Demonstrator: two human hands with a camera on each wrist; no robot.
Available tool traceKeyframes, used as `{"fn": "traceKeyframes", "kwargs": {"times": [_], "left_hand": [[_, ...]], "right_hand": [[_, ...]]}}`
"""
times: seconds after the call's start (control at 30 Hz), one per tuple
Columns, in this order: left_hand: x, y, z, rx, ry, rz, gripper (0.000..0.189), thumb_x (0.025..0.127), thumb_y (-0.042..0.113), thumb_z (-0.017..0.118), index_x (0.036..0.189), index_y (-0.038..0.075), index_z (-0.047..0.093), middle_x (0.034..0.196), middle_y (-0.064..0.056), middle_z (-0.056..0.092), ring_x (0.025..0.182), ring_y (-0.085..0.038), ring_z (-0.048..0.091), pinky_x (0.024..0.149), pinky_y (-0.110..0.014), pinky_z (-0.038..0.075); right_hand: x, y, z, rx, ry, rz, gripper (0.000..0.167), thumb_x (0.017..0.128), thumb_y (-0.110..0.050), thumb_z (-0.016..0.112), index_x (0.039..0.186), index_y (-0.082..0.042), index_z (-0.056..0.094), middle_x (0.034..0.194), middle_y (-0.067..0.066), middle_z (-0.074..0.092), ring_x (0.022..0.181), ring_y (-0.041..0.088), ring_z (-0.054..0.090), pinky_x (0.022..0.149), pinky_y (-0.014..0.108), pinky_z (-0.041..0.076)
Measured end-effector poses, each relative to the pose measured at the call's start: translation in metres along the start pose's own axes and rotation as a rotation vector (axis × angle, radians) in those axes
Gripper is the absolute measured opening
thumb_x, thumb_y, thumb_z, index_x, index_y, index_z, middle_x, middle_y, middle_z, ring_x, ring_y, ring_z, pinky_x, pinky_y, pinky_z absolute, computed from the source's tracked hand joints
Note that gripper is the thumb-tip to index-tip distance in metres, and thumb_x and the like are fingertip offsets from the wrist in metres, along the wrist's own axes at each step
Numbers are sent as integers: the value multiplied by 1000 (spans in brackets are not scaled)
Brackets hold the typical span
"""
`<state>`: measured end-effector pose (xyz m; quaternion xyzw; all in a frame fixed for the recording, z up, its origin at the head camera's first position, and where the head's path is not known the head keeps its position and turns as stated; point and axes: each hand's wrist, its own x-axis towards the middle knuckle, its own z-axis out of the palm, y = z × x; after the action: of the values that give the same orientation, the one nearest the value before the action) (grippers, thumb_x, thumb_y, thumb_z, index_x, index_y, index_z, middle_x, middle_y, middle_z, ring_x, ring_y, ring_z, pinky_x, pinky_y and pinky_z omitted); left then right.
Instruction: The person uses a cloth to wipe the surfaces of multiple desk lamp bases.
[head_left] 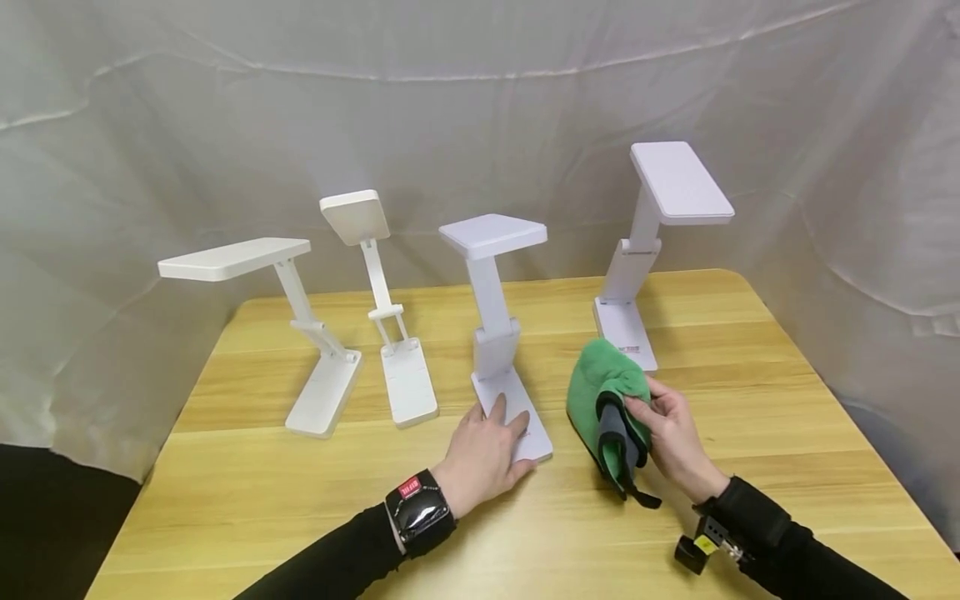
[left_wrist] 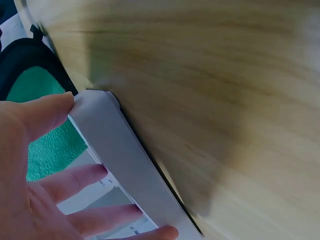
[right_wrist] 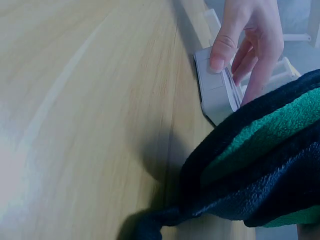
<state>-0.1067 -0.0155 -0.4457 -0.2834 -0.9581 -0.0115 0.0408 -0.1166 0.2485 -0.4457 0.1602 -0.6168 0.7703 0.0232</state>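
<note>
The left hand (head_left: pixel 483 454) is resting on the base of a white plastic folding lamp (head_left: pixel 495 346) with a rectangular head, its grip spread wide, fingers and thumb touching the plastic. Just right of this lamp, which is standing on a yellow wood-grained table (head_left: pixel 225 500), the right hand (head_left: pixel 678 437) is pinching a folded green plush cloth (head_left: pixel 600 379) with black edging.
</note>
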Motion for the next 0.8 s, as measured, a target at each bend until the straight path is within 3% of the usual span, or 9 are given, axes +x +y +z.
{"fn": "traceKeyframes", "kwargs": {"times": [0.23, 0.47, 0.63, 0.8], "left_hand": [[27, -6, 0, -9, -43, 58, 64, 89, 52, 70, 139, 14, 59, 142, -26, 57, 131, -36, 58, 110, -50, 49], [77, -18, 7, -127, -132, 73, 64, 93, 43, 68, 148, 14, 50, 154, -28, 43, 146, -39, 42, 124, -54, 31], [113, -23, 11, -147, -159, 80, 63, 96, 40, 64, 151, 15, 47, 157, -28, 38, 149, -38, 37, 126, -54, 26], [137, -26, 13, -149, -199, 65, 62, 98, 38, 62, 153, 16, 45, 161, -25, 34, 152, -36, 32, 128, -50, 24]], "right_hand": [[-4, -1, -7, 36, 14, 7, 46, 100, 11, 43, 129, -18, 64, 129, -8, 70, 117, 3, 65, 96, 16, 55], [-8, -3, -11, 81, 47, -36, 47, 99, 14, 41, 129, -13, 64, 128, -3, 71, 116, 6, 67, 94, 17, 55], [-12, -4, -14, 71, 65, -52, 47, 98, 15, 41, 129, -12, 64, 129, -3, 71, 117, 6, 66, 95, 17, 55], [-13, -2, -14, 58, 71, -61, 47, 98, 16, 41, 128, -11, 65, 127, -2, 71, 116, 6, 67, 95, 17, 55]]}}
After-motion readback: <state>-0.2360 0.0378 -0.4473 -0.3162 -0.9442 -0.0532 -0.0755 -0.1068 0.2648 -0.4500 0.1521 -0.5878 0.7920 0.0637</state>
